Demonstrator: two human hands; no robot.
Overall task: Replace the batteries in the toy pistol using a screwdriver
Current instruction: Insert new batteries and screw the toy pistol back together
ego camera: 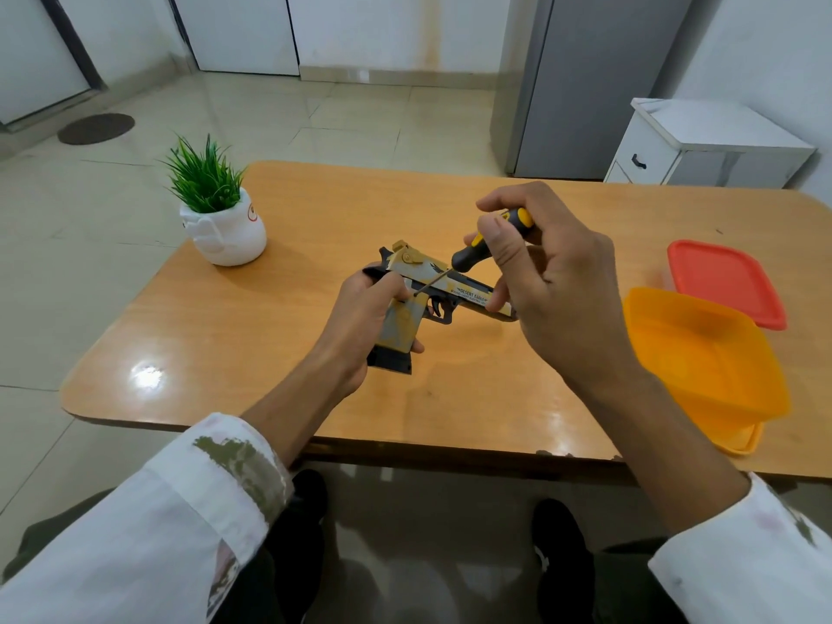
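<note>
A tan and black toy pistol (443, 288) is held just above the wooden table (252, 317), barrel pointing right. My left hand (360, 324) grips its handle from the left side. My right hand (547, 268) holds a screwdriver (484, 247) with a black and yellow handle. The thin shaft slants down-left, and its tip meets the pistol's side just above the grip. One finger of my right hand touches the barrel near the printed lettering.
A small potted plant (220, 218) in a white pot stands at the table's back left. An orange plastic container (702, 367) sits at the right front edge, with a red lid (725, 281) behind it. A white cabinet (702, 144) stands beyond the table.
</note>
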